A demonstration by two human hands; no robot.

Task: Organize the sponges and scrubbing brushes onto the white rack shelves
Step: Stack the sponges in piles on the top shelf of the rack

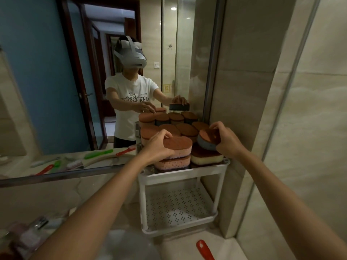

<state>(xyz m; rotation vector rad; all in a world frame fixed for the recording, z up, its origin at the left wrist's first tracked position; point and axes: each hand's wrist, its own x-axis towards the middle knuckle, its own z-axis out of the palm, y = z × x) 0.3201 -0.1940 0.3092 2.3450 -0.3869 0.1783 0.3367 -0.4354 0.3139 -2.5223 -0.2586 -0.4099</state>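
So, left hand (158,146) grips the pink sponge (180,147) (top of its stack), right hand (228,139) grips the tilted blue sponge (206,140)

White rack (180,173) — lower shelf (178,205) patterned with clustered dark perforations. Sponges carry rust-brown scouring tops: pink sponge (178,147), blue-grey sponge (206,145) at its 3 o'clock, cream sponge (206,160) at its 4 o'clock. Red handle (204,249) at the rack's 6 o'clock — green brush handle (98,153) at its 9 o'clock.

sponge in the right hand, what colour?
Blue-grey sponge with a brown scrub top, gripped by the right hand; head view shows it best.
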